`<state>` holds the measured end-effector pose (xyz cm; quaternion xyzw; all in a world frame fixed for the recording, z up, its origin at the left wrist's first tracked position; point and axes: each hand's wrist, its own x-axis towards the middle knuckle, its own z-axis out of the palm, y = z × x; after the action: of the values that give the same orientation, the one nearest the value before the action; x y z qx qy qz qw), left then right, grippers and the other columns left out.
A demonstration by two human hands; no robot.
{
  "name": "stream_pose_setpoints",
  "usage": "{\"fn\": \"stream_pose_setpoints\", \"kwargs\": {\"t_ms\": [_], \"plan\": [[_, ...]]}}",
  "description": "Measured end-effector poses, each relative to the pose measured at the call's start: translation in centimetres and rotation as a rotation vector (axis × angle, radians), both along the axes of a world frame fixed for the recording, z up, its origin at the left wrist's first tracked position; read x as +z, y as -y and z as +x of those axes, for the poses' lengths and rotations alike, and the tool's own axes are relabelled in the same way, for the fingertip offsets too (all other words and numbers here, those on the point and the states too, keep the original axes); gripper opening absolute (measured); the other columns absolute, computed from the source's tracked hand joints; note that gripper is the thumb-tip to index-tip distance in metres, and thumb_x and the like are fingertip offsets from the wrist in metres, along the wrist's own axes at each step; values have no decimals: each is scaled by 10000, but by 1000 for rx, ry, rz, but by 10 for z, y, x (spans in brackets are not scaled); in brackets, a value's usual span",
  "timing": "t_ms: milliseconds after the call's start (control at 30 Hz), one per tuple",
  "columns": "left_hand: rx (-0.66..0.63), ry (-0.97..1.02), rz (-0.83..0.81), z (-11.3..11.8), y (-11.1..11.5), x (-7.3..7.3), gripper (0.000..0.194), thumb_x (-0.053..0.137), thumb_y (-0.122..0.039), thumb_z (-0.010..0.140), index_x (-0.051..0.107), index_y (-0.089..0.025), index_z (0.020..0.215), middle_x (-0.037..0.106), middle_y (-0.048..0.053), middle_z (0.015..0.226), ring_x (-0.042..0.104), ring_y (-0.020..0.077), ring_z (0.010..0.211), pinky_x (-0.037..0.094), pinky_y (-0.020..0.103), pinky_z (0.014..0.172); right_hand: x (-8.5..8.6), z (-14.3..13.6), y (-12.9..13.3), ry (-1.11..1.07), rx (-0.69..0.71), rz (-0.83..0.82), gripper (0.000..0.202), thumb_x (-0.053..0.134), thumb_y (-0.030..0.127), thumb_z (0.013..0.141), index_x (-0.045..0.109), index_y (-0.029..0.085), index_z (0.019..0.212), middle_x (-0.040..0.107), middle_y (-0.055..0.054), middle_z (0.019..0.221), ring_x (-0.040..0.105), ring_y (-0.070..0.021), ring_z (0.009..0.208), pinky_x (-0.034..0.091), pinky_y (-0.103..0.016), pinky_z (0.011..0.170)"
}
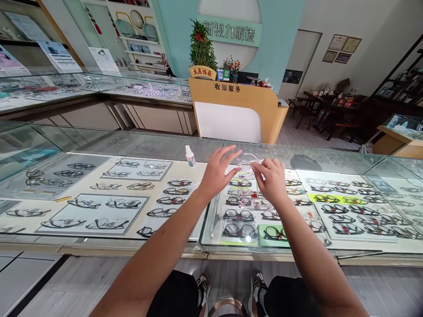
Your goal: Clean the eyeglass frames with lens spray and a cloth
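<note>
Clear-framed glasses are held above the glass display case, at the middle of the view. My right hand pinches them at their right side, thumb and fingers pressed together. Beside their left side is my left hand, its fingers apart and curved toward the frame; it appears to hold nothing. A small white spray bottle stands on the glass to the left of my left hand.
Under the glass lie many rows of glasses, left and right. Behind the case stands a wooden counter with a potted plant. Another glass case runs along the back left. A dark table is at the back right.
</note>
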<state>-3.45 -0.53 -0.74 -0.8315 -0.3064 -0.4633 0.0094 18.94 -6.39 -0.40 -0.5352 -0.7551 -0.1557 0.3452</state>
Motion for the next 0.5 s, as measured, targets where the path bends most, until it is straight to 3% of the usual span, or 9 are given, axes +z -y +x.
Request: {"fn": "stream_pose_setpoints", "kwargs": {"t_ms": [267,500], "plan": [[-58,-18,-91,0,2,0,513,690,-504,1014,651,-310,1488,680,104,1473,590,306,1420,485,522,1220,6,3,2,48,-19,8,342,456,317,1124,789,249,1156,621,-89,886,439,-259,869,272,-408,787],[-69,48,46,2,2,-7,451,696,-401,1029,664,-300,1467,671,108,1483,607,283,1426,563,485,1159,5,3,2,70,-22,24,297,485,280,1114,779,244,1125,619,-81,890,436,-252,857,273,-404,782]]}}
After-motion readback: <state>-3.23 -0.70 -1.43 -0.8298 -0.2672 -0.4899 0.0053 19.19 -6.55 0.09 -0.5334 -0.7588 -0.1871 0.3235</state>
